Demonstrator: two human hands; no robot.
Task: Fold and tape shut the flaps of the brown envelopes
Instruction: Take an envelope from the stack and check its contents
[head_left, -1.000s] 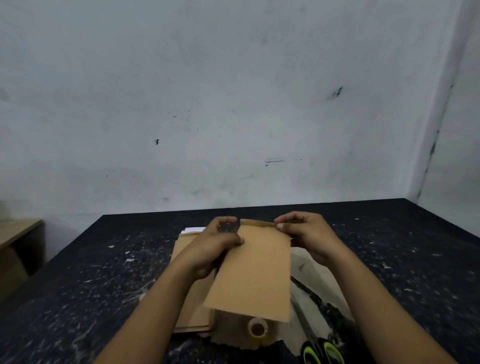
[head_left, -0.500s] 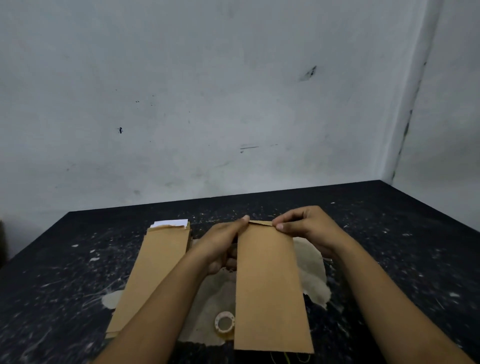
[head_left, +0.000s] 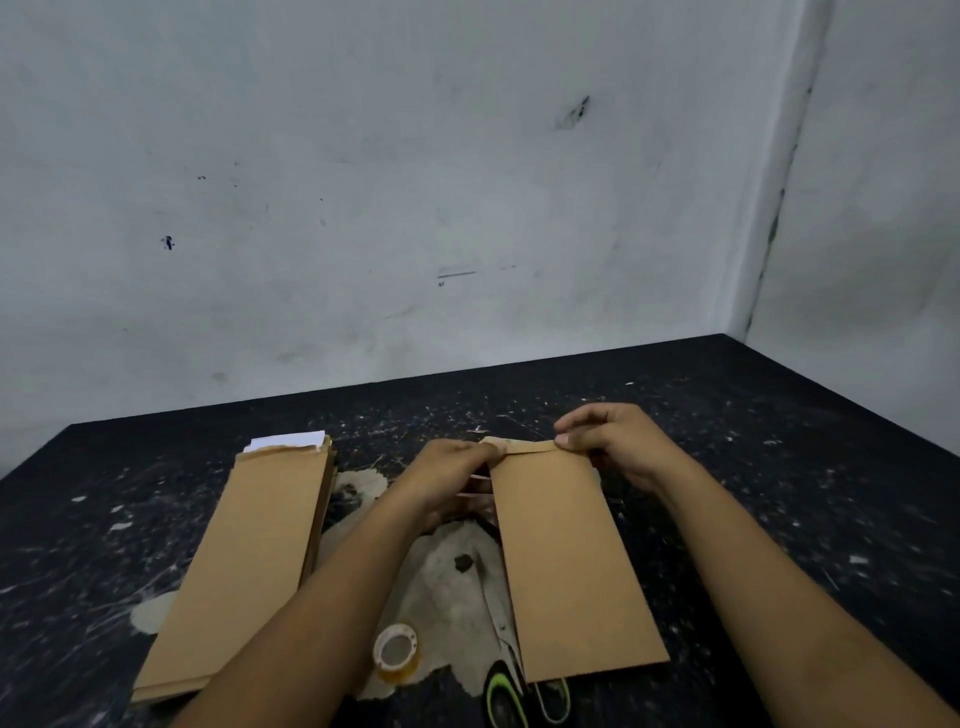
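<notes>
Scuffed white walls meet in a corner behind a dark, paint-flecked tabletop (head_left: 779, 467). On it, toward the middle of the near edge, a single brown envelope (head_left: 571, 566) lies flat and lengthwise, its flap (head_left: 524, 447) at the far end. The right hand (head_left: 613, 441) has its fingers curled, thumb and forefinger pinching the flap's right end. The left hand (head_left: 452, 478) has its fingers bent at the flap's left end and along the envelope's left edge; it grips there, though the exact finger placement is hidden. Well to the left, toward the tabletop's left edge, lies a stack of brown envelopes (head_left: 249, 561) with white paper (head_left: 288, 440) showing at its far end. Near the front edge, a roll of clear tape (head_left: 396, 652) sits between the stack and the single envelope, and green-handled scissors (head_left: 511, 696) lie partly under that envelope's near end.
</notes>
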